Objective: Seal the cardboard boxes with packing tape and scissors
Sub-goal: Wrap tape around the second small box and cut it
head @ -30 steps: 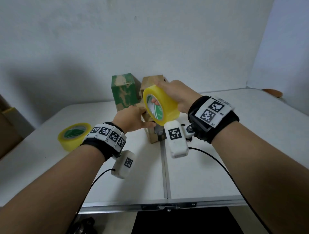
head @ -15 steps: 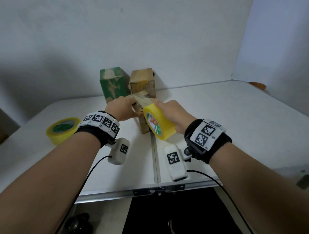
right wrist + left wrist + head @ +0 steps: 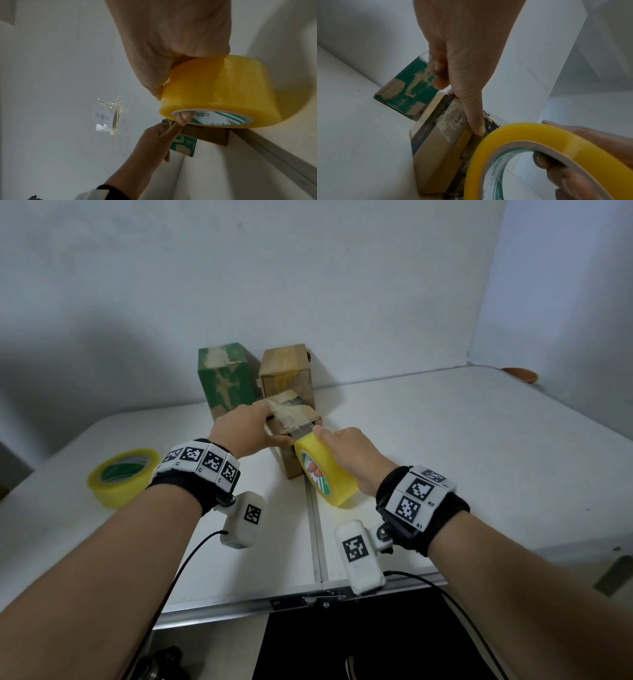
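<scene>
A small brown cardboard box (image 3: 296, 463) stands on the white table (image 3: 445, 467). My left hand (image 3: 270, 426) holds its top, fingers over the far edge and thumb (image 3: 476, 121) lying along the near side. My right hand (image 3: 315, 451) grips a yellow packing tape roll (image 3: 334, 481), thumb on the outside and fingers (image 3: 542, 161) through the core. The roll hangs tilted at the box's front face, below its top edge. A strip of tape (image 3: 291, 416) runs from the box top to the roll. In the right wrist view the roll (image 3: 214, 92) covers most of the box (image 3: 205, 134).
A second yellow tape roll (image 3: 120, 475) lies flat at the left. A green box (image 3: 226, 381) and a taller brown box (image 3: 287, 371) stand behind, against the wall. A seam (image 3: 317, 542) splits the tabletop. An orange-brown object (image 3: 520, 374) lies far right.
My right hand has brought the roll down from above the box to its front face, drawing tape across the top. The left hand has stayed on the box.
</scene>
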